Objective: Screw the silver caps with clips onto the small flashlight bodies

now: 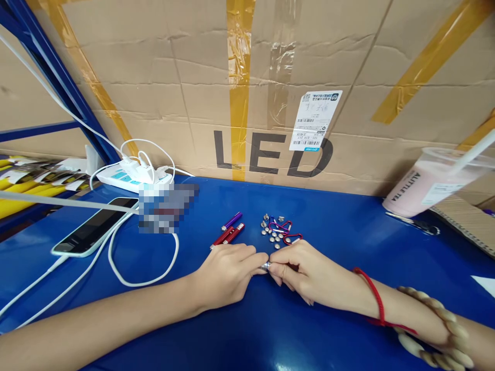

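My left hand (232, 272) and my right hand (299, 269) meet above the blue table, fingers closed in a pinch. Between their fingertips shows a small silver metal cylinder (266, 266), gripped from both sides; the fingers hide most of it. Something dark red shows faintly under my right fingers. Just beyond my left hand lie slim red metal tubes (234, 233) and a purple tube (232, 221). Past my right hand are several small round silver pieces (272, 238), a red carabiner (293, 238) and a purple-blue carabiner (275, 225).
A cardboard box (185, 103) stands along the table's back. At left are a phone (96, 226) on a white cable (145, 283) and a power strip (119, 175). A drink cup (417, 185) with a straw stands at right, near some keys (429, 226).
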Available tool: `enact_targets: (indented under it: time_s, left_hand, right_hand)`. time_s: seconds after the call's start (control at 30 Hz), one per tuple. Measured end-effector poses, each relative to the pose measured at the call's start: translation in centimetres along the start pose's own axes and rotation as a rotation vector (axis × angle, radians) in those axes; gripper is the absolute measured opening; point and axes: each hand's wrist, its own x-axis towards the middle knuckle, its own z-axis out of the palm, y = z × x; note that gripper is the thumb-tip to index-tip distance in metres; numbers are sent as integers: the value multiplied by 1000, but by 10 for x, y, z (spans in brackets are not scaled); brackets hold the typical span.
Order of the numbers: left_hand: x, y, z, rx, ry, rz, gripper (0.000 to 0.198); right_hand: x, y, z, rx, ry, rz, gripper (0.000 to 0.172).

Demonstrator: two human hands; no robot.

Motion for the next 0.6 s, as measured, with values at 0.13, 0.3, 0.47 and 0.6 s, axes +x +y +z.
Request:
enact_targets:
  time_s: [0.13,0.3,0.47,0.6]
  left_hand:
    - [1,1,-3,33,9,14,28]
    - [0,0,0,20,-25,-18,28]
    - [1,-1,0,-75,-98,-86,27]
    - [3,0,0,-166,-128,-145,28]
  right_hand:
    - [-1,-3,2,400,-113,203,37]
    - [0,-4,2,684,-127,327,44]
    - [3,-1,-5,676,-162,323,43]
    - [6,5,-14,644,-251,288,44]
